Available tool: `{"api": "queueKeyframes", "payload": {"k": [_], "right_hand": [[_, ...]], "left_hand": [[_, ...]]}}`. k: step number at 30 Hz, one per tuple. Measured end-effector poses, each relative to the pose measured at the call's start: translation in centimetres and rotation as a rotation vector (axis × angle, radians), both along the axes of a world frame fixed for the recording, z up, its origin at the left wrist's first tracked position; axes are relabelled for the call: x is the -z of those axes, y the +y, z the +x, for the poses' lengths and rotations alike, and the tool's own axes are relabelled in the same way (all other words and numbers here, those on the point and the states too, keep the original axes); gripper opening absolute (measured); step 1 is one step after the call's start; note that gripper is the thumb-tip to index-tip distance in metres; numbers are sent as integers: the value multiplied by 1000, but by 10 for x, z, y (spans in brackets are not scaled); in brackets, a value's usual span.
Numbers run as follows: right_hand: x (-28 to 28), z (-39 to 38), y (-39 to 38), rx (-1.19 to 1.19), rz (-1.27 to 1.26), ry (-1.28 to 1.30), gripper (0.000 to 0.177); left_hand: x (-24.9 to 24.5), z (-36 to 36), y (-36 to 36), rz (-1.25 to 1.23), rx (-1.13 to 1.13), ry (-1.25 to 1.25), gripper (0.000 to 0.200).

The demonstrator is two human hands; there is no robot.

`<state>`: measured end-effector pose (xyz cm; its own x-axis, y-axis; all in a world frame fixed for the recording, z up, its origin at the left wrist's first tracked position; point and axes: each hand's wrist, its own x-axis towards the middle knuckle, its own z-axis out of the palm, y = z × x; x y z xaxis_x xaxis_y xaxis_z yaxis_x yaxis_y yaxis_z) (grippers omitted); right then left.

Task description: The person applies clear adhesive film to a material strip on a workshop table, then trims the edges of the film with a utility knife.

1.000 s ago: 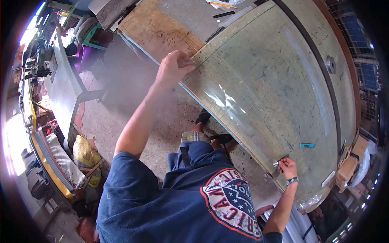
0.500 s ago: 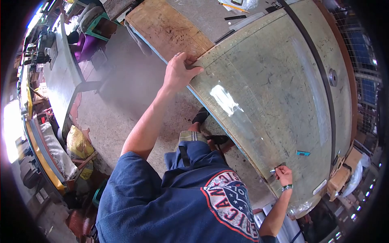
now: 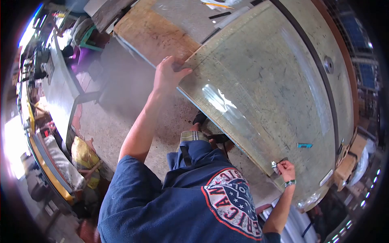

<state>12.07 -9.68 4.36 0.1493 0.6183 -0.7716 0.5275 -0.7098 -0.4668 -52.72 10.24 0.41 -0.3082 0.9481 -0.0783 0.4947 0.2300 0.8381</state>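
Note:
A clear plastic sheet (image 3: 239, 73) lies over the worn, greenish tabletop, catching bright glare near its front edge. At the sheet's far-left corner rests my left hand (image 3: 168, 75), thumb spread away from the bent fingers and touching the surface. Low on the right, my right hand (image 3: 287, 169) is closed, pinching a small shiny metal piece (image 3: 275, 166) close to the front edge; its exact kind is hard to make out. Beyond that hand sits a small teal object (image 3: 304, 145).
A brown wooden board (image 3: 158, 30) adjoins the tabletop at left. A dark strip (image 3: 310, 44) crosses the right side, with a round metal weight (image 3: 328, 65) beyond it. A pencil (image 3: 219, 5) lies at the back. Another table (image 3: 60, 91) stands left, cardboard (image 3: 350, 160) right.
The view has shifted slightly, so the tabletop appears further left and up. Both hands keep nearly the same places on the sheet; the metal piece in my right hand now shows more of its shine.

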Motion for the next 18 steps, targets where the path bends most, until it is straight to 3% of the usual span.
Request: {"api": "queueKeyframes", "payload": {"k": [2, 3, 4, 5, 6, 10, 18], "right_hand": [[6, 1, -5, -3, 25, -12, 8], [20, 14, -6, -231, 94, -113, 16], [16, 4, 4, -448, 90, -281, 25], [5, 2, 1, -456, 174, -275, 29], [-4, 2, -8, -288, 191, -213, 29], [-10, 15, -27, -70, 163, -202, 24], [-3, 24, -38, -32, 196, -271, 29]], "left_hand": [[3, -3, -2, 47, 22, 36, 35], [1, -12, 1, 25, 112, 286, 37], [3, -17, 2, -35, 105, 288, 38], [7, -21, 2, -95, 99, 291, 40], [-21, 1, 2, -156, 81, 258, 39], [20, -22, 11, -99, 119, 48, 42], [14, -25, 13, -82, 171, 10, 33]]}}
